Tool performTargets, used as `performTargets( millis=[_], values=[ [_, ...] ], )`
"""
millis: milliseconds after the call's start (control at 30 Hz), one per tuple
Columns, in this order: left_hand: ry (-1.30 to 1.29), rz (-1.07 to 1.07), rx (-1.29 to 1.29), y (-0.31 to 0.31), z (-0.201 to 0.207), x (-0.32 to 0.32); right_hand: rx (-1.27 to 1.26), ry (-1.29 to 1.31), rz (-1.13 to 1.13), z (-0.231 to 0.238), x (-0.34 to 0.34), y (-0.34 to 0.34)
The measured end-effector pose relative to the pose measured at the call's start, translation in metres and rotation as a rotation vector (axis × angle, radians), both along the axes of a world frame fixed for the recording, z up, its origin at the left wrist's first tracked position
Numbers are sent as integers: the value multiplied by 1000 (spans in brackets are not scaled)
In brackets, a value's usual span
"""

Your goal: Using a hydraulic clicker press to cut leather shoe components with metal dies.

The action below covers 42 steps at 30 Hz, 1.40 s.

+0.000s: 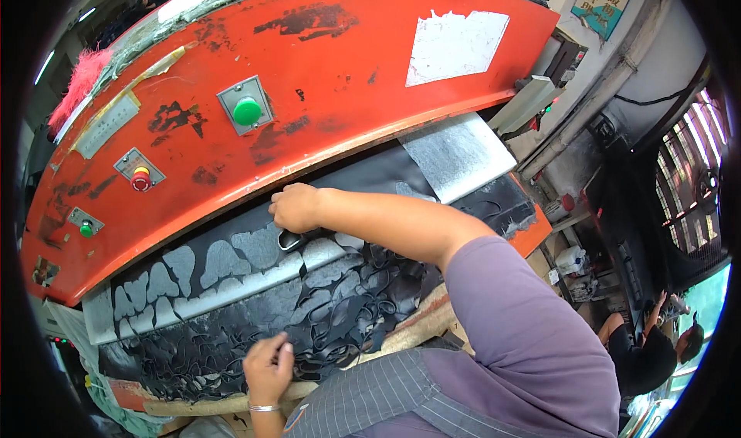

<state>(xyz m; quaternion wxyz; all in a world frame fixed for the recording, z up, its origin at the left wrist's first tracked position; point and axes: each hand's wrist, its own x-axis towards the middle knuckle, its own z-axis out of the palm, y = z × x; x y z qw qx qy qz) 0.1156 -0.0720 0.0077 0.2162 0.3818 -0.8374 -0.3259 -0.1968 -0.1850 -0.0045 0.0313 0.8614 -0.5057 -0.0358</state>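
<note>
My right hand (pixel 297 208) reaches across to the black sheet (pixel 370 177) under the red beam. Its fingers are closed on a cutting die (pixel 290 242), a small metal-rimmed loop standing on the sheet beside cut-out gaps. Rows of these rounded gaps show the pale cutting board (pixel 266 280) beneath. My left hand (pixel 267 370), with a bangle at the wrist, hovers nearer to me at the edge of the scrap pile. Its fingers are curled with the thumb alongside; anything inside them is hidden. Tangled black offcuts (pixel 340 307) lie in front of the board.
The red press beam (pixel 332 83) spans the far side, bearing green buttons (pixel 247 111) and a red stop button (pixel 140 179). A grey metal plate (pixel 459 156) covers the sheet's right part. A padded edge (pixel 417 322) runs before me. Another person (pixel 656 361) sits at the far right.
</note>
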Motion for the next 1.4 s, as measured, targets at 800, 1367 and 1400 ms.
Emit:
performTargets(
  millis=[800, 1367, 1400],
  values=[
    [1, 38, -57, -51, -91, -226, -123, -621, -655, -59, -130, 162],
    [11, 7, -76, -57, -80, -213, -322, -430, -541, -63, -122, 165],
    [177, 55, 170, -61, -72, -202, -307, -387, -587, -59, -117, 167]
  ],
)
